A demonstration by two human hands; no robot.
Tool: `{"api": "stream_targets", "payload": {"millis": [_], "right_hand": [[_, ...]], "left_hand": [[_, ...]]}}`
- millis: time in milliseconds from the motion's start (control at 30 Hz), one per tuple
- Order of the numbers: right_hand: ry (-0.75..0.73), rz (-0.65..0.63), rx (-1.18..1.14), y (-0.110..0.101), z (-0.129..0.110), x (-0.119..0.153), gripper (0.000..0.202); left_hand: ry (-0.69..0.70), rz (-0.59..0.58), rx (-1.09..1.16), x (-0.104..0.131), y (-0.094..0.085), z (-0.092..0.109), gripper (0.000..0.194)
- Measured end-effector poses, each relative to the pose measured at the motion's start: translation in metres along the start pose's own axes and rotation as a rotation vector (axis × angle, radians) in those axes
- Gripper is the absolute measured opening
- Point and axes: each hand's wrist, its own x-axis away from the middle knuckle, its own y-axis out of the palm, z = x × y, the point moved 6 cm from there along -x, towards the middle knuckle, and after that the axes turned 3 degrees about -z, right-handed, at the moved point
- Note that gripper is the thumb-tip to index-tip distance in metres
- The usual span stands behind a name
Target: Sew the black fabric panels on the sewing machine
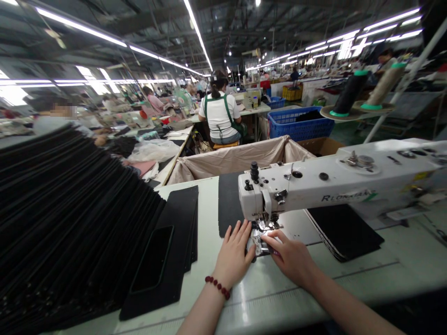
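Right, left hand [232, 260] was palm down beside the needle area of the sewing machine [300, 184], fingers slightly spread, tips over the near edge of the black sheet [228, 204]. Right hand [293, 260] had bent fingers at the metal attachment [259, 245] under the machine head; can't tell if they pinched anything. Black stack [344, 232] sat on the counter [279, 300] to the right, phone [153, 258] on black panels [179, 209] to the left

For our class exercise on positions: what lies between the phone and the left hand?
Black pieces reaching out from under the phone, then bare tabletop, as the head view shows.
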Motion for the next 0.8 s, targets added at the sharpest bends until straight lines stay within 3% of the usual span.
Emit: {"api": "stream_targets", "payload": {"millis": [800], "right_hand": [[0.001, 0.027, -0.010, -0.0037, -0.0009, 0.0003, 0.047]], "left_hand": [[0.005, -0.007, -0.066, 0.0007, 0.0077, -0.0008, 0.059]]}}
